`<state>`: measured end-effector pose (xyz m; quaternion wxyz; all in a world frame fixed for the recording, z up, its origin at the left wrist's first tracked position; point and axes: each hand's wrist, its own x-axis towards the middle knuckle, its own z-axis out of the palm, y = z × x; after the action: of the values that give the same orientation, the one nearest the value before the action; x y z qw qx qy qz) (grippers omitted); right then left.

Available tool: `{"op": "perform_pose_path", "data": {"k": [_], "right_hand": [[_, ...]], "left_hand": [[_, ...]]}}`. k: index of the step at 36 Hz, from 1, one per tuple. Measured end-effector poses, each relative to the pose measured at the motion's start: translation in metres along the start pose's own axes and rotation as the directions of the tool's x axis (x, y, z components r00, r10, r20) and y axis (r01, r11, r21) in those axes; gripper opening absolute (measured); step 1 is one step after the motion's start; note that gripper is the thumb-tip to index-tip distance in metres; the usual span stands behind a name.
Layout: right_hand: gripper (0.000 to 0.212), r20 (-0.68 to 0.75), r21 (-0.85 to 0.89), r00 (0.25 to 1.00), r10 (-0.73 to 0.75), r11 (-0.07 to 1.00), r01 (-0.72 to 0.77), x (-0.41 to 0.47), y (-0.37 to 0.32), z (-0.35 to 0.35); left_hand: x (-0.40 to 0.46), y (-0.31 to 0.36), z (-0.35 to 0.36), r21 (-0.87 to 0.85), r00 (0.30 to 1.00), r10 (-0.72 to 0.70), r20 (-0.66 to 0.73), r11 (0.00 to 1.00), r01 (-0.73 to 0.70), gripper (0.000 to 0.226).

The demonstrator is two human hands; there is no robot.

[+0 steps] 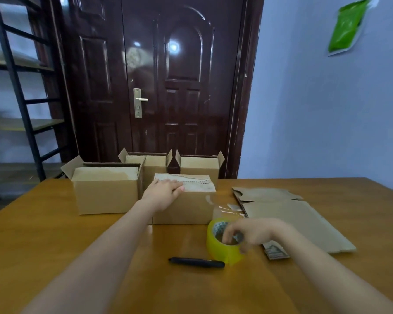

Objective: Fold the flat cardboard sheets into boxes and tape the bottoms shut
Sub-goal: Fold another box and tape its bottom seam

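Note:
A folded cardboard box (pixel 186 207) stands at the table's middle with its closed flaps up and a strip of clear tape along the seam. My left hand (pixel 162 192) lies flat on its top left part. A stretch of clear tape (pixel 222 208) runs from the box's right side down to a yellow tape roll (pixel 221 245). My right hand (pixel 247 233) grips that roll, fingers inside its core. Flat cardboard sheets (pixel 288 211) lie to the right of the box.
Three upright open boxes stand behind: a large one (pixel 106 191) at left, two smaller ones (pixel 156 165) (pixel 200 166) at the table's far edge. A black pen (pixel 196 262) lies near the roll. The wooden table (pixel 55 223) faces a dark door (pixel 168 87).

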<state>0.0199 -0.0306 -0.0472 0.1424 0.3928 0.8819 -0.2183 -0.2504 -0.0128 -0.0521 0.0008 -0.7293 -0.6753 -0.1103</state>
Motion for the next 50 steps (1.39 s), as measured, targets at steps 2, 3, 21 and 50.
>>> {"op": "perform_pose_path", "data": {"k": [2,3,21,50], "right_hand": [[0.041,0.004,-0.069,1.0,-0.01,0.998,0.01,0.003,0.003,0.011],[0.036,-0.013,-0.104,1.0,-0.022,0.994,0.021,0.005,0.004,0.016],[0.014,-0.397,0.454,0.916,-0.054,0.856,0.247,-0.028,-0.001,-0.038],[0.038,-0.584,0.03,0.811,0.033,0.999,-0.019,0.093,-0.077,-0.102]], "left_hand": [[0.0,0.0,0.0,0.002,1.0,-0.003,0.003,1.0,0.003,0.049],[-0.001,0.001,0.0,0.003,1.0,-0.004,0.003,1.0,0.004,0.049],[0.003,0.004,-0.001,-0.038,0.999,0.0,-0.043,0.999,-0.002,0.045],[0.01,0.002,-0.01,-0.823,0.959,-0.275,-0.063,0.559,0.106,0.038]]}}
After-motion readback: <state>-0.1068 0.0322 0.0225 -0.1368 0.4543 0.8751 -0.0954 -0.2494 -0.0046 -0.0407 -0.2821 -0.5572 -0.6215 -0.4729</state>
